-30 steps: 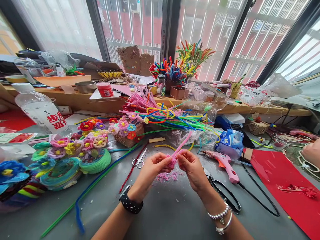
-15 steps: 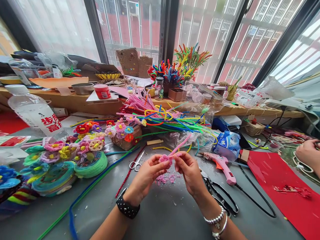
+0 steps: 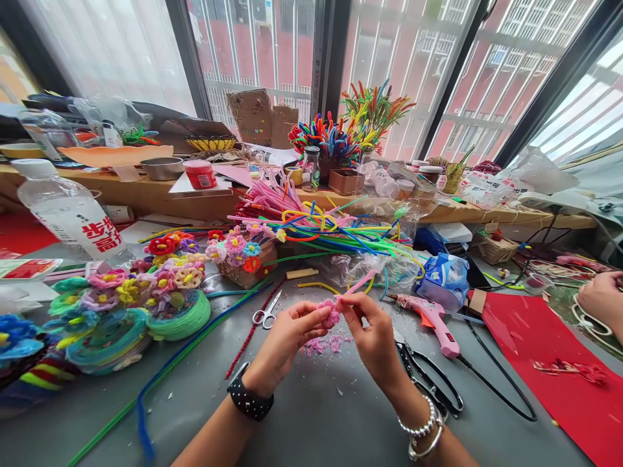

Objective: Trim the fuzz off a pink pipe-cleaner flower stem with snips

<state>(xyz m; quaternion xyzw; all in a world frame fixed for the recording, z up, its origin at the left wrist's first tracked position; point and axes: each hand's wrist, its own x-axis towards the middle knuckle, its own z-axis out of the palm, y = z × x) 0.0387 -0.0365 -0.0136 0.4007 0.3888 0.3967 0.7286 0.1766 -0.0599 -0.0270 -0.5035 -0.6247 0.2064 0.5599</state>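
Between my two hands, above the grey table, is a pink pipe-cleaner flower [image 3: 331,314] with looped petals. My left hand [image 3: 296,334] pinches its left side with thumb and fingers. The fingers of my right hand [image 3: 367,327] are closed on a straight pink pipe cleaner [image 3: 360,281] at the flower's right side; its free end points up and away. Pink fuzz scraps [image 3: 327,345] lie on the table just beneath. Small white-handled scissors [image 3: 267,314] rest left of my hands, and black-handled pliers [image 3: 431,383] lie by my right wrist.
A pink glue gun [image 3: 433,322] with a black cord lies on the right, beside a red sheet [image 3: 545,350]. Finished flower baskets [image 3: 180,314] stand left, near a water bottle [image 3: 73,214]. Pipe cleaners [image 3: 311,224] are heaped behind. Another person's hand [image 3: 601,305] shows far right.
The straight pink pipe cleaner has tipped lower toward the right. My right fingers have shifted closer to the flower, which has turned slightly. My left hand keeps its hold.
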